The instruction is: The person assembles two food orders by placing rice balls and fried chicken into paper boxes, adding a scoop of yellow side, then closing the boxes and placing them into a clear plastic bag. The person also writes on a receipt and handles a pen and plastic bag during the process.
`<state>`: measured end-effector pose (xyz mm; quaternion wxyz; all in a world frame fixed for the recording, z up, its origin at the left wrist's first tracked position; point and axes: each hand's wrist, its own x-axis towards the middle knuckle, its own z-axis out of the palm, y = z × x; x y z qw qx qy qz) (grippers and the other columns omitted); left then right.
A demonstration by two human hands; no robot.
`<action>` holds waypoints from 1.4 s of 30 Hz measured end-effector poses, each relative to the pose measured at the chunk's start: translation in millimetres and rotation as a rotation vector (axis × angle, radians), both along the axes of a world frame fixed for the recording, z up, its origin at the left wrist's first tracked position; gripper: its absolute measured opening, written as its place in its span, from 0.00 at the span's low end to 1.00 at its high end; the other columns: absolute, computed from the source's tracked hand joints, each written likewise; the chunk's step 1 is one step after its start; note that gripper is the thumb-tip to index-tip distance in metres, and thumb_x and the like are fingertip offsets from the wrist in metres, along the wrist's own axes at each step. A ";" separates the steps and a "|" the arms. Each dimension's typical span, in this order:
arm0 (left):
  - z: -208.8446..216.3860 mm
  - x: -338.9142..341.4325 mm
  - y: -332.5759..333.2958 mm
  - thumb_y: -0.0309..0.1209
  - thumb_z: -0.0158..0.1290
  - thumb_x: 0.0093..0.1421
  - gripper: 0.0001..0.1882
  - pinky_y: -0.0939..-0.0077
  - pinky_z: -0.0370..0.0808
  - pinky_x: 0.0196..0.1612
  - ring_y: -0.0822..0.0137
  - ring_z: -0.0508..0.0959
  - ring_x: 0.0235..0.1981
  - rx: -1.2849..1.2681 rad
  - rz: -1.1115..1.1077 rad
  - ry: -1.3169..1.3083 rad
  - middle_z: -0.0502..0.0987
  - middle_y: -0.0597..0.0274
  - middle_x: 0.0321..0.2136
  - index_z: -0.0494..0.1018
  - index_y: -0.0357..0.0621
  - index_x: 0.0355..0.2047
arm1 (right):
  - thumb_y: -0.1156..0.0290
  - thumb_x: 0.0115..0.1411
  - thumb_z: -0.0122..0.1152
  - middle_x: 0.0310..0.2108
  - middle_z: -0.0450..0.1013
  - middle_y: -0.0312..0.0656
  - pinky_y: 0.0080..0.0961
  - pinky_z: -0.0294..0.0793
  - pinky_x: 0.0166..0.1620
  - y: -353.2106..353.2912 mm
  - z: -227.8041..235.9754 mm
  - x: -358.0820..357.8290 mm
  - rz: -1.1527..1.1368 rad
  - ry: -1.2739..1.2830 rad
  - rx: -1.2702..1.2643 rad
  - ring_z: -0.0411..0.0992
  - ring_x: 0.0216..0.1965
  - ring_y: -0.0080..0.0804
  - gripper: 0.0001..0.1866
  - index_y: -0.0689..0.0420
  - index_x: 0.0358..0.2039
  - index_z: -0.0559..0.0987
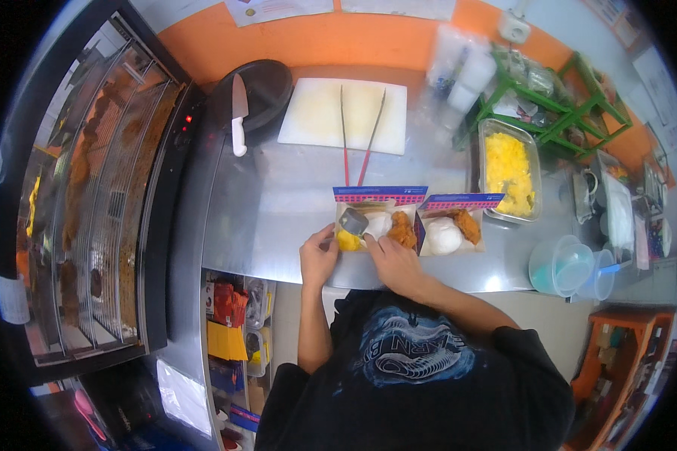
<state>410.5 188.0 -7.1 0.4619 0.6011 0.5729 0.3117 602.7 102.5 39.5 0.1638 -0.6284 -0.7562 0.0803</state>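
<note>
Two paper meal boxes stand open side by side at the counter's front edge, blue and red lids raised. The left meal box (381, 194) has white rice (379, 225), a piece of fried chicken (404, 229) and yellow scrambled egg (347, 242). A small dark grey scoop (353, 220) is over its left end. My right hand (393, 261) is closed beside the scoop, apparently on its handle, which the fingers mostly hide. Against that box's left side, my left hand (319, 256) grips the wall. The right meal box (462, 201) contains a rice mound (443, 236) and fried chicken (469, 225).
Beyond the boxes lie red-and-black chopsticks (359, 167), their tips over a white cutting board (301, 113). A knife (239, 113) rests partly on a round black tray (271, 84). At right are an egg pan (483, 173) and clear tubs (553, 264); a glass-sided warmer (177, 195) stands left.
</note>
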 end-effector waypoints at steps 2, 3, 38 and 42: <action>-1.4 0.5 -2.1 0.25 0.56 0.62 0.20 0.70 0.82 0.41 0.63 0.86 0.39 0.028 -0.016 0.008 0.84 0.47 0.43 0.79 0.40 0.55 | 0.76 0.62 0.56 0.34 0.73 0.45 0.35 0.78 0.32 1.2 6.8 9.1 -0.038 0.289 0.153 0.77 0.33 0.39 0.22 0.62 0.58 0.74; -2.9 0.3 -3.5 0.25 0.56 0.63 0.20 0.70 0.82 0.41 0.64 0.85 0.39 0.022 -0.026 -0.009 0.84 0.47 0.43 0.78 0.39 0.56 | 0.77 0.64 0.56 0.34 0.74 0.44 0.34 0.77 0.32 -0.8 11.1 15.7 -0.067 0.443 0.212 0.77 0.32 0.37 0.21 0.63 0.58 0.74; 4.1 29.8 -0.5 0.34 0.57 0.68 0.22 0.67 0.80 0.44 0.61 0.83 0.41 0.141 0.213 0.115 0.82 0.49 0.46 0.75 0.29 0.55 | 0.67 0.67 0.55 0.35 0.79 0.57 0.50 0.73 0.40 -82.6 -22.6 357.7 -0.883 0.443 -0.049 0.78 0.38 0.60 0.10 0.59 0.46 0.73; 4.4 35.6 19.0 0.34 0.58 0.66 0.16 0.67 0.80 0.43 0.62 0.84 0.38 0.185 0.148 0.155 0.85 0.47 0.40 0.80 0.31 0.47 | 0.63 0.69 0.56 0.36 0.78 0.53 0.45 0.74 0.46 -82.0 -30.4 350.4 -1.061 0.606 0.050 0.77 0.41 0.54 0.17 0.60 0.52 0.73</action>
